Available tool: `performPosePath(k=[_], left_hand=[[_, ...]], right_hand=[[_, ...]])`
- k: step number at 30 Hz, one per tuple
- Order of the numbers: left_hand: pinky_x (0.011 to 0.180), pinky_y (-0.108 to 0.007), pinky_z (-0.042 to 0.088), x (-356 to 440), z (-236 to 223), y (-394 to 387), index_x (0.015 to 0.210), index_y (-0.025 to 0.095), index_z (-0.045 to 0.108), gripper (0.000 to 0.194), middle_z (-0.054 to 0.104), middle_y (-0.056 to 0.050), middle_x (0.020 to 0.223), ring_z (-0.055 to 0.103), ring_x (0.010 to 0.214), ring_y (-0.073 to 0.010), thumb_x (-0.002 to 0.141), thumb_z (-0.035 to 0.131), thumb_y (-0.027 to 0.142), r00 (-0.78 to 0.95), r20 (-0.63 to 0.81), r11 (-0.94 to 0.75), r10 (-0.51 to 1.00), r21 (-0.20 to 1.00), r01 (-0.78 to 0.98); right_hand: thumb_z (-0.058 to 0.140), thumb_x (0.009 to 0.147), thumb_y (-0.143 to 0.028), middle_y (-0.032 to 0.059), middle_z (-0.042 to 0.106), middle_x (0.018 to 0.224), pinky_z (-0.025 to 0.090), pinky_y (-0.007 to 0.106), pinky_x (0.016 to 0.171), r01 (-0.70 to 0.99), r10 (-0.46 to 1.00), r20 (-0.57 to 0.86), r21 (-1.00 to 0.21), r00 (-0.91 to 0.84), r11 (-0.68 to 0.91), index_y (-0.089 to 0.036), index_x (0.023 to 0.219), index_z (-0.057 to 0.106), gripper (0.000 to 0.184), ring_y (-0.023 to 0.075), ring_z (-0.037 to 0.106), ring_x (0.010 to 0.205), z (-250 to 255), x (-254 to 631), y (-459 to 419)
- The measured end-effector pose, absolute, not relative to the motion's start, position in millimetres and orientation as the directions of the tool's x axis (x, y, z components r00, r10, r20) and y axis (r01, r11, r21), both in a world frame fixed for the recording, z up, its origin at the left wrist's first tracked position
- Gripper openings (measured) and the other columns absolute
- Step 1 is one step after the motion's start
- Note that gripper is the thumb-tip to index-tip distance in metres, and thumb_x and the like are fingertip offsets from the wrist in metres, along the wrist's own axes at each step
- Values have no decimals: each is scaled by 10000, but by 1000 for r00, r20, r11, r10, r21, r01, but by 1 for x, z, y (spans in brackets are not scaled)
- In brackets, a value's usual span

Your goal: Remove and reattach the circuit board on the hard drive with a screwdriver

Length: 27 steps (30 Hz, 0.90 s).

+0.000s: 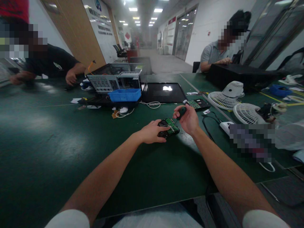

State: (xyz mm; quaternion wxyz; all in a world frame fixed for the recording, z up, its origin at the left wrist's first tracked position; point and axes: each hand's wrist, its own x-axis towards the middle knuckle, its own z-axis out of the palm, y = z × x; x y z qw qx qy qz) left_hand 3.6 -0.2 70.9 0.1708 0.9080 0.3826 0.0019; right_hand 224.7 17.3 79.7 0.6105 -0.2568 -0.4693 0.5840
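On the green tabletop lies a hard drive, its green circuit board facing up. My left hand grips it from the left, thumb along the near side and fingers over the top. A screwdriver with a dark handle is held in my right hand, fingers closed around the handle. Its thin shaft points down at the right part of the board; whether the tip touches a screw is too small to tell. Just beyond my right hand rests a second hard drive, also board side up.
An opened computer case stands at the back left behind a blue bin. Beside it lies a black panel. White fan parts and a power strip sit on the right. Two people work across the table.
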Motion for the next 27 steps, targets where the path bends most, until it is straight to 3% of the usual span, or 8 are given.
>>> performPosePath(k=[11,17,22,27], left_hand=[[1206,-524,309,3,72,-1,1579,409,433,769,207,-83,1692,292,1505,-429,887,684,632,709,-126,-650,694,316,692],[1203,-536,310,3,72,-1,1576,406,442,775,221,-96,1685,308,1496,-434,879,688,640,705,-125,-647,698,311,696],[1205,-524,309,3,71,-1,1577,415,436,769,209,-80,1695,304,1501,-422,884,680,644,706,-129,-646,697,317,695],[1199,-524,319,3,71,-1,1576,425,433,771,213,-78,1692,307,1500,-419,881,680,652,698,-131,-638,704,314,703]], right_hand=[[682,863,-420,16,649,814,502,293,735,-316,945,324,-902,-48,294,-230,927,764,217,162,605,759,75,226,21],[683,821,-377,16,666,816,526,345,765,-449,964,258,-870,-67,202,-225,791,659,157,188,646,763,82,223,15],[594,872,-416,-13,501,611,431,306,612,-464,961,259,-866,-97,187,-224,783,655,220,160,517,599,84,224,15],[522,910,-469,-1,470,637,416,310,611,-469,961,259,-864,-98,185,-206,812,713,340,156,481,605,82,226,17]])
